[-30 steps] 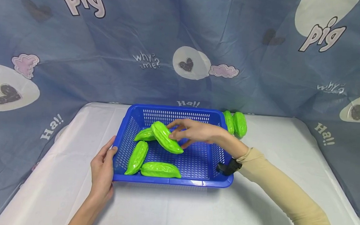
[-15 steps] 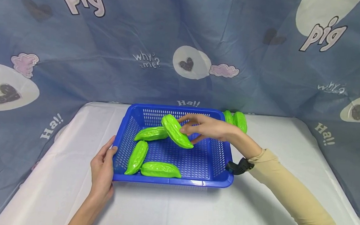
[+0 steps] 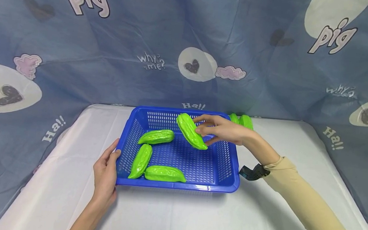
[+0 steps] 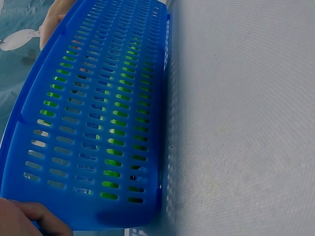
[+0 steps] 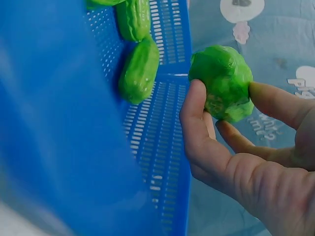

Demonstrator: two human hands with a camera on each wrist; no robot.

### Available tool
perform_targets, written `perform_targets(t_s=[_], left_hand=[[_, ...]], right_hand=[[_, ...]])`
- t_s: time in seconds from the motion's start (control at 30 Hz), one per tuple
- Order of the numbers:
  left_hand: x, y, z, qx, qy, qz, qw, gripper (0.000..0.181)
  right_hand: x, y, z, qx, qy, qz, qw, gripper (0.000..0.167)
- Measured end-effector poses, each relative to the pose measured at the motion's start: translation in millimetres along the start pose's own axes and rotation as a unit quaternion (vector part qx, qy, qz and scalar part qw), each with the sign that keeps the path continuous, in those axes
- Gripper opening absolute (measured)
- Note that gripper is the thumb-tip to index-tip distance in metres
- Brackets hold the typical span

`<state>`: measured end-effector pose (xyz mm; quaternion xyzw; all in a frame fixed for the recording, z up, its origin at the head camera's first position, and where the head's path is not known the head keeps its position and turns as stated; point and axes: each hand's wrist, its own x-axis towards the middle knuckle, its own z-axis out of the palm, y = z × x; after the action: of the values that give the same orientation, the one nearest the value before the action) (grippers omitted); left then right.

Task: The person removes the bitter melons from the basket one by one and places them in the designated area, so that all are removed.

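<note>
My right hand pinches a shiny green bitter melon between thumb and fingers, above the back right part of a blue plastic basket. In the right wrist view that melon shows end-on, with fingertips around it. My left hand grips the basket's left side, its thumb at the rim and the other fingers partly hidden. Inside, one melon lies at the back left, another along the left, and a third along the front wall.
Behind the basket's right side, two more green melons lie on the white-covered table, partly hidden by my right hand and the basket. A patterned blue cloth rises as a backdrop.
My right hand has moved right and slightly up with the held melon, uncovering the back left melon. The left hand and the basket have stayed in place.
</note>
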<state>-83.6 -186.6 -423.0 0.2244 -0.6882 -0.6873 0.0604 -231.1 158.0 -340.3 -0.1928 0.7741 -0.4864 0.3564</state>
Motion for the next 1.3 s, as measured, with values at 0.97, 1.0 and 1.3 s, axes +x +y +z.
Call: perform_targets(t_s=[0.97,1.0,1.3], left_hand=[[0.8,-1.0,0.2,-0.003,-0.003,-0.005,1.0000,0.048],[0.7,-0.9,0.2,-0.004,-0.003,-0.005,1.0000,0.048],[0.4,0.5,1.1,0.002,0.000,-0.006,1.0000,0.047]], right_hand=[[-46.8,40,-40,0.090,0.060,-0.009,0.9941,0.066],[-49.3,40,-42,0.090,0.064,-0.009,0.9938,0.066],[-69.2,48,-50,0.115,0.088,-0.020,0.9892,0.061]])
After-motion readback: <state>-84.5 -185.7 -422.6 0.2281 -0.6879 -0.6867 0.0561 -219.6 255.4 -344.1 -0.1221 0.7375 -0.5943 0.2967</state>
